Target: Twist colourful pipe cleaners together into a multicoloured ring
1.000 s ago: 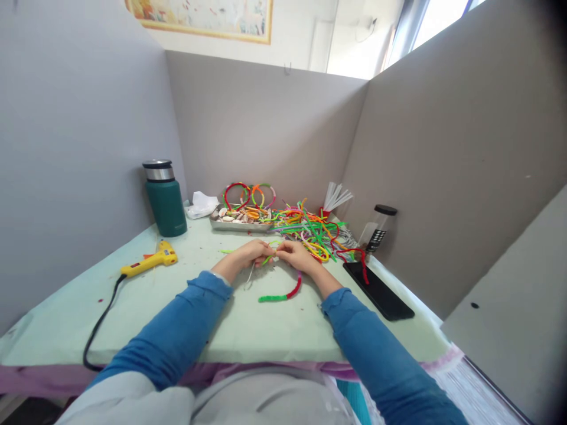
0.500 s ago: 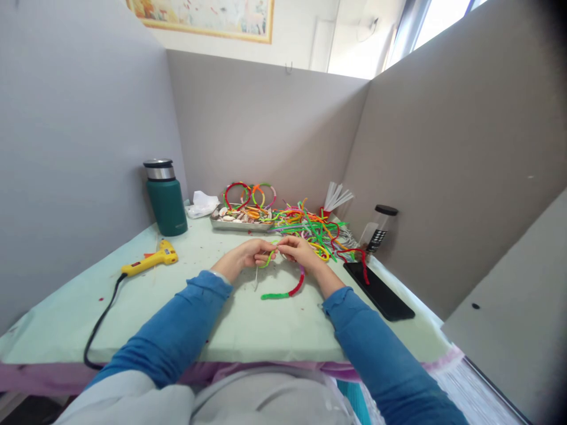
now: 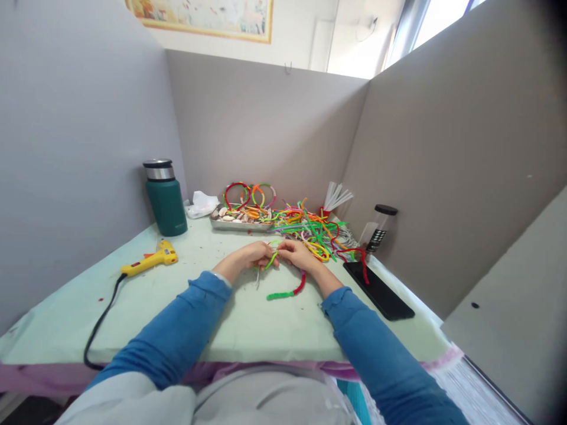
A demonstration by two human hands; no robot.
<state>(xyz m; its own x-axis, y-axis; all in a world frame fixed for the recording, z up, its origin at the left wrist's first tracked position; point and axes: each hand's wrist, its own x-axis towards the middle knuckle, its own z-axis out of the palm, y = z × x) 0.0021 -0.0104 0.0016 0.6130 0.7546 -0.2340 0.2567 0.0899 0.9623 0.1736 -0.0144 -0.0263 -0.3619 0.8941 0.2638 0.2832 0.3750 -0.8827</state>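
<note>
Over the middle of the table my left hand (image 3: 259, 255) is closed around a lime-green pipe cleaner (image 3: 271, 260), with a thin white-grey strand (image 3: 258, 276) hanging below the fingers. My right hand (image 3: 296, 254) pinches close beside it, fingertips nearly touching the left ones. From under my right hand curves a wrapped strip (image 3: 301, 284), purple, then red, then green at its free end. It appears to run up into the right hand's grip; the fingers hide where the pieces meet.
Behind the hands lie a metal tray (image 3: 241, 226) of shells and a heap of coloured pipe cleaners (image 3: 310, 224). A yellow glue gun (image 3: 153, 260) and a green bottle (image 3: 166, 203) stand left. At right are a black phone (image 3: 381, 292) and a clear bottle (image 3: 376, 230).
The green end of the curved strip has swung a little to the right. Both hands stay nearly in place, with small finger movements at the lime-green pipe cleaner.
</note>
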